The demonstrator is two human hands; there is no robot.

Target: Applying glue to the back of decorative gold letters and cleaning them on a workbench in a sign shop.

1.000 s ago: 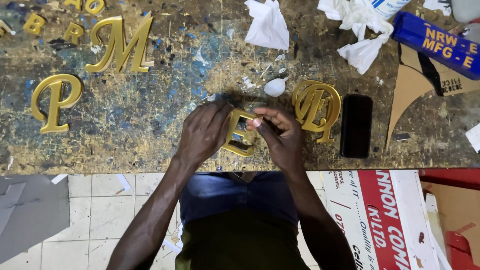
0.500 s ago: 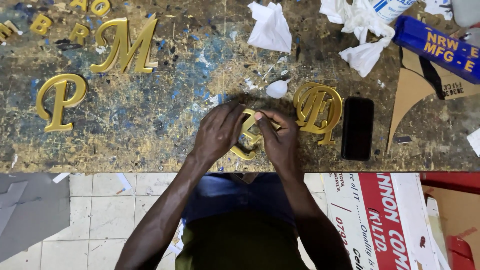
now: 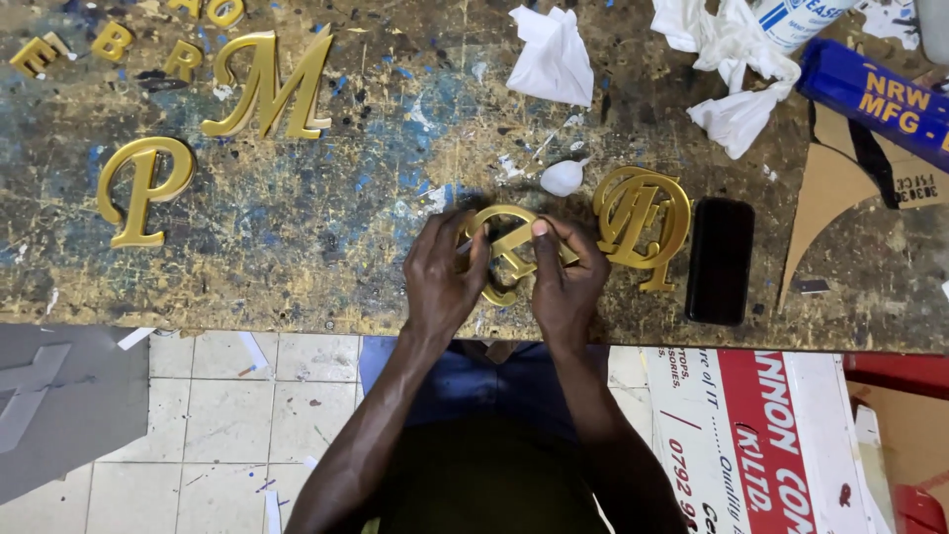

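Both of my hands hold one gold metal letter (image 3: 506, 247) flat on the paint-stained workbench (image 3: 326, 267), near its front edge. My left hand (image 3: 445, 272) grips the letter's left side, fingers curled over it. My right hand (image 3: 565, 277) grips its right side, with the thumb pressed on top. Much of the letter is hidden under my fingers. A stack of gold letters (image 3: 643, 218) lies just to the right of my right hand.
Large gold letters lie at the left: one (image 3: 143, 188) near the edge, another (image 3: 267, 89) farther back, with small ones (image 3: 109, 42) behind. A black phone (image 3: 720, 259), crumpled white cloths (image 3: 552, 54), a blue box (image 3: 870, 99) and brown card (image 3: 840, 198) sit right.
My hands have shifted slightly on the gold letter and turned it; more of its curved top shows between my fingers now. The other letters stay where they were.
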